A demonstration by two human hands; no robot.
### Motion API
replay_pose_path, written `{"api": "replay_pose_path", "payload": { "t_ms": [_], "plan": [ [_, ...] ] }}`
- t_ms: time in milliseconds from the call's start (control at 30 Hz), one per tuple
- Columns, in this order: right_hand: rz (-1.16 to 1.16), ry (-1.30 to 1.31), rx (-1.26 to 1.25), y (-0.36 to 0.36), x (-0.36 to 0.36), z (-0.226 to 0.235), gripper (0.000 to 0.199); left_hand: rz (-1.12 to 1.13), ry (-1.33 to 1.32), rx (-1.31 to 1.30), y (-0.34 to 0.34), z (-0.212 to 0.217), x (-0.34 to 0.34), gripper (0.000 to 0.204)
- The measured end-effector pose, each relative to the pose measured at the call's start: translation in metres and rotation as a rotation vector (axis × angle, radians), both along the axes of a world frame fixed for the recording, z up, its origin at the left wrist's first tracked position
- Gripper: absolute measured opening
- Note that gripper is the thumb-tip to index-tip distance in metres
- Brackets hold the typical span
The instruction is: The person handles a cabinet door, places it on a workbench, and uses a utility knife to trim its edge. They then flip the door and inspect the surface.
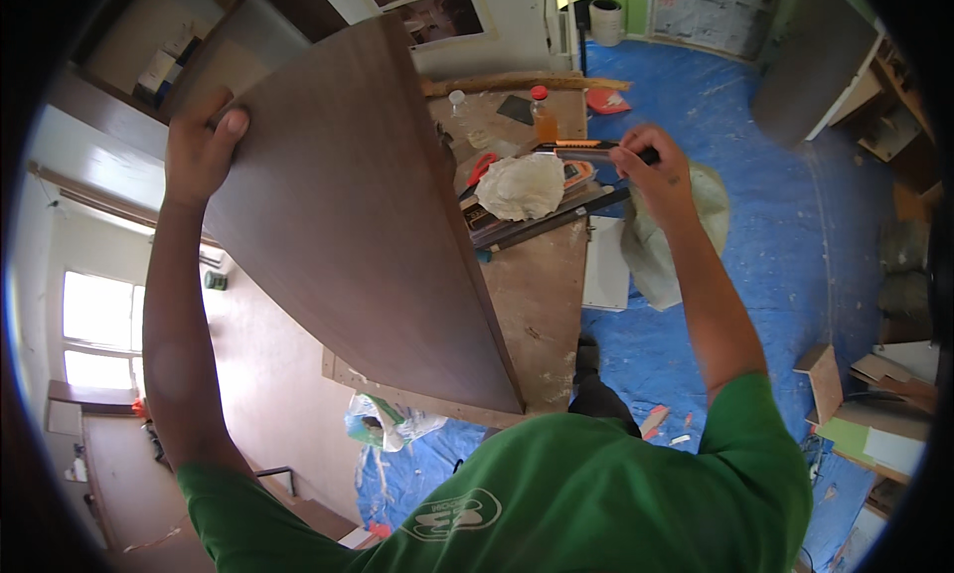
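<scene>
A large brown wooden panel (338, 195) stands tilted on its edge on the worktable (537, 295). My left hand (202, 146) grips its upper left edge, thumb on the broad face and fingers behind. Beyond the panel's right edge, my right hand (653, 165) is closed around a thin tool with a dark end (650, 157); most of it is hidden by my fingers. Close to that hand on the table are a black-and-orange tool (586, 144), a lump of whitish putty-like material (519, 186), and red-handled scissors (482, 167) partly behind the lump.
A bottle with orange liquid (544, 121) and a clear bottle (457, 106) stand at the table's far side. A long wooden strip (527, 83) lies behind them. Blue sheeting (755, 235) covers the floor. Boards and boxes (884, 404) crowd the right side.
</scene>
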State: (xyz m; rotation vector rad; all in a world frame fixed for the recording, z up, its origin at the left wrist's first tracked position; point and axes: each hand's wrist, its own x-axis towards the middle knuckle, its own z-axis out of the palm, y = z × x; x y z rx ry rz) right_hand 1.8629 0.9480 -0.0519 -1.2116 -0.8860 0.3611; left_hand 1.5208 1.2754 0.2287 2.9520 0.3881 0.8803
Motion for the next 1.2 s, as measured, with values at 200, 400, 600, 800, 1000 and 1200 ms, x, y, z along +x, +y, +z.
{"api": "replay_pose_path", "payload": {
  "t_ms": [200,400,600,800,1000,1200],
  "plan": [
    [-0.335,0.276,0.247,-0.128,-0.085,0.021,0.021,0.211,-0.037,0.09,-0.016,0.007,-0.011,0.063],
    [-0.259,0.778,0.412,-0.262,-0.195,0.026,0.042,0.234,-0.095,0.114,-0.034,0.017,-0.036,0.067],
    [-0.133,0.955,0.469,-0.296,-0.298,0.009,0.043,0.222,-0.126,0.138,-0.049,0.034,-0.072,0.064],
    [0.1,0.801,0.219,-0.319,-0.318,0.036,0.047,0.201,-0.197,0.213,-0.054,0.039,-0.102,0.061],
    [0.1,0.538,0.112,-0.349,-0.329,0.052,0.052,0.16,-0.154,0.152,-0.05,0.045,-0.12,0.058],
    [0.184,0.504,0.183,-0.369,-0.335,0.068,0.049,0.184,-0.161,0.18,-0.058,0.048,-0.132,0.06]
  ]
}}
